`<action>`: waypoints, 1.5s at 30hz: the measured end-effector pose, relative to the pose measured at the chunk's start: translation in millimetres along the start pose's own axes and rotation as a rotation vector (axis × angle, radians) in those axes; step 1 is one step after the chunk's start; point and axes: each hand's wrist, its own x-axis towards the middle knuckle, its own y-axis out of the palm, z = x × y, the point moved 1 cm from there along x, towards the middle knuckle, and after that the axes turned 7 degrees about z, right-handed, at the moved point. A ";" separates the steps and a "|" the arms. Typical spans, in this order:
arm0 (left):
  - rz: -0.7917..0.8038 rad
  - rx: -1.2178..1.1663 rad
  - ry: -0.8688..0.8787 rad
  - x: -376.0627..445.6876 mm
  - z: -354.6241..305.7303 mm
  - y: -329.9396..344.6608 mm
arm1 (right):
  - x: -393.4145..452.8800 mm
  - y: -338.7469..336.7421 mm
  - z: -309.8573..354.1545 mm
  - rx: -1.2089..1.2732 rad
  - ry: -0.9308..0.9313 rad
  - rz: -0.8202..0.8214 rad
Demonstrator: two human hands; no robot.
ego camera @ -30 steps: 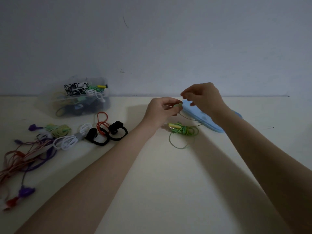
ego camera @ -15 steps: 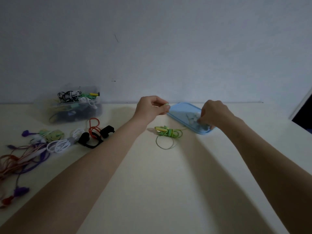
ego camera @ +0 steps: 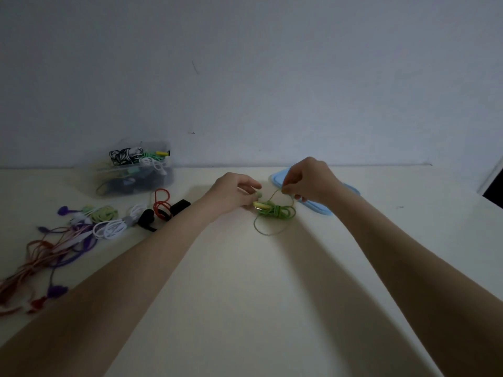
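Note:
A green earphone cable (ego camera: 276,212) lies coiled on the cream table (ego camera: 245,295) near the far wall, with a loose loop trailing toward me. My left hand (ego camera: 234,193) pinches a green earbud at the coil's left end. Just right of it, my right hand (ego camera: 307,180) pinches a thin strand of the same cable and holds it slightly above the coil. A blue container lid (ego camera: 321,206) lies behind and under my right hand, partly hidden.
A clear plastic box (ego camera: 133,172) full of bundled cables stands against the wall at the left. Black and red earphones (ego camera: 163,210), a white cable bundle (ego camera: 111,227) and purple and orange cables (ego camera: 54,254) are spread along the table's left side.
My right hand has lifted off the blue lid and come left to pinch the green strand. My left hand has lowered to the coil with the earbud.

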 end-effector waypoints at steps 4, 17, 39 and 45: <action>-0.015 0.092 0.055 -4.1 1.6 -4.8 | 8.2 10.9 10.3 -0.056 0.056 0.128; -0.010 0.295 0.098 7.2 3.5 -10.7 | 16.8 10.0 4.4 0.181 0.166 0.118; -0.156 -0.768 0.050 27.1 10.4 2.6 | 38.9 46.7 0.0 0.910 -0.050 -0.218; -0.236 -0.658 0.054 25.8 12.4 6.0 | 37.2 44.6 -6.9 1.043 -0.024 -0.266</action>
